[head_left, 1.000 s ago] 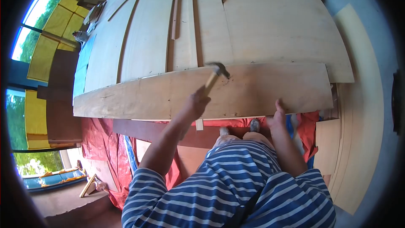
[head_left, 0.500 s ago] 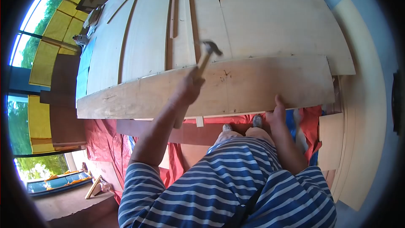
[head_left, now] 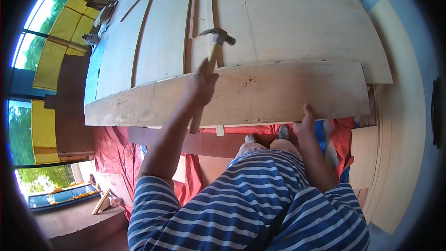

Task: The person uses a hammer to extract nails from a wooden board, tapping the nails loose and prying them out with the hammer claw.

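Observation:
My left hand [head_left: 202, 87] is wrapped round the wooden handle of a claw hammer [head_left: 217, 42], whose metal head is raised above the pale boards. Under it runs a long brown plank [head_left: 283, 88] along the near edge of the wooden surface, with a cluster of dark marks near its middle. My right hand [head_left: 305, 123] is at the plank's near edge, thumb up on its face; its other fingers are hidden below the edge. Whether it grips the plank cannot be made out.
Large pale panels [head_left: 306, 18] with narrow gaps and a loose strip [head_left: 193, 14] lie beyond the plank. Long boards [head_left: 402, 111] stand at the right. Red sheeting [head_left: 111, 153] covers the floor near my feet. Yellow panels [head_left: 44, 125] and windows are at the left.
The hammer in my left hand has moved left and up, away from the marks on the plank. My right hand stays at the plank's edge. The view has shifted slightly.

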Action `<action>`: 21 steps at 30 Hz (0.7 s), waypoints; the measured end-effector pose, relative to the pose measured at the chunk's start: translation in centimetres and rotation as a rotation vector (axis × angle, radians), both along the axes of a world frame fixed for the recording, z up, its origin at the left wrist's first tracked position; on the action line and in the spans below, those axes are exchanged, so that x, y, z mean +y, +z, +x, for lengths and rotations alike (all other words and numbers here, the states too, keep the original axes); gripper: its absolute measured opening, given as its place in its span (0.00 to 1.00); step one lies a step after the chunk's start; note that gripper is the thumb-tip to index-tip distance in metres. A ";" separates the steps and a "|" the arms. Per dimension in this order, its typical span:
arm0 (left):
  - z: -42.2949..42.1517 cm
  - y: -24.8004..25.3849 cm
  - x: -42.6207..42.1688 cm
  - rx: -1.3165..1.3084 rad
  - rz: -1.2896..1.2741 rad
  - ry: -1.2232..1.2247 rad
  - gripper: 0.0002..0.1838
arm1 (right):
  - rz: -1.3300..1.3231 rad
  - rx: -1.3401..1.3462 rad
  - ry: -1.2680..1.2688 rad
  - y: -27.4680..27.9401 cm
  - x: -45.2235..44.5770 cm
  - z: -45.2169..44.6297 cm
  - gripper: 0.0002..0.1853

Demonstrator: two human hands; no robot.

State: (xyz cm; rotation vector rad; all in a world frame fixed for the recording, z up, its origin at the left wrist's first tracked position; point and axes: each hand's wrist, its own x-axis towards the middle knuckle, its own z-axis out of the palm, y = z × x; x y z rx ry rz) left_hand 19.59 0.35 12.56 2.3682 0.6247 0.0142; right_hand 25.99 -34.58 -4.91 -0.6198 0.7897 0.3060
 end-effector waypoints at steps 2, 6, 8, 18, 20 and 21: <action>-0.2 0.6 -2.0 0.230 0.021 -0.076 0.33 | 0.045 0.019 0.010 0.6 0.0 0.5 0.21; -1.6 1.2 -3.6 0.292 0.020 -0.161 0.34 | 0.039 0.059 -0.002 -0.1 0.1 0.5 0.20; -2.1 1.7 -4.3 0.177 -0.023 0.003 0.34 | 0.056 0.047 -0.005 -0.3 -0.1 -0.2 0.20; -5.3 -1.4 -6.3 -0.046 0.073 -0.078 0.35 | 0.005 0.091 0.012 0.6 -0.1 0.2 0.19; -5.4 -1.0 -6.9 -0.026 0.084 -0.057 0.35 | 0.051 0.032 0.036 -0.6 0.0 0.2 0.21; -5.4 -2.0 -6.7 0.040 0.090 -0.081 0.35 | 0.102 0.009 0.069 -1.5 -0.2 0.3 0.21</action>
